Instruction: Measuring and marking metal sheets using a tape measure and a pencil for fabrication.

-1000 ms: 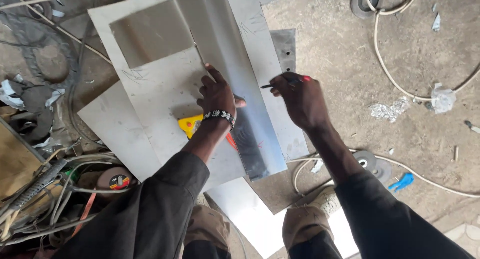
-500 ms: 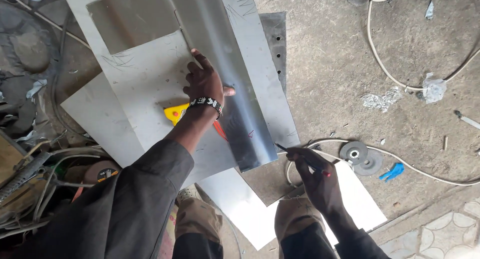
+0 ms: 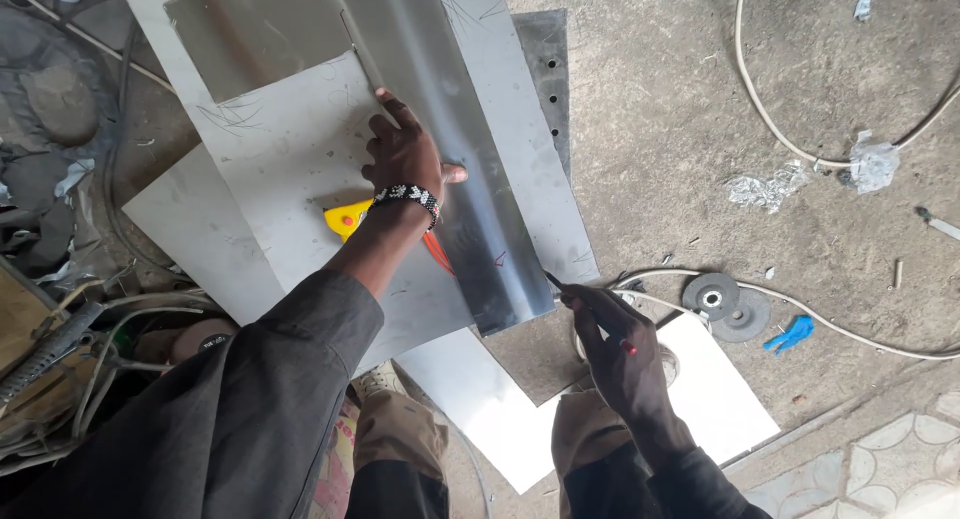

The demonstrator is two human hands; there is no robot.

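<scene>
- L hand [image 3: 405,159]: fingers spread, palm flat, pressing down on a long bent steel strip [image 3: 450,149]; beaded wristband on that wrist. Nothing gripped, just pinning.
- R hand [image 3: 615,344]: fingers pinched together round a thin dark marker/scriber [image 3: 556,282] w/ a red bit on the barrel; its tip sits at the near end corner of the strip.
- Strip lies diagonally over a bigger sheet-metal panel [image 3: 290,169], which rests on more flat sheets [image 3: 170,219] on the concrete floor.
- Handling, my read: strip looks thin-gauge, stiff along the fold, light enough for one hand, but smooth & shiny so prob slides on the panel unless weighted. Cut edges likely sharp; best held flat-palmed mid-length or by the folded rib, not the raw edge.
- Yellow tool w/ orange part [image 3: 350,217] pokes out under the L wrist, on the panel.
- Further out: grinder discs [image 3: 720,304], white cable [image 3: 800,149], blue scrap [image 3: 795,334] on the floor, R of the sheets.
</scene>
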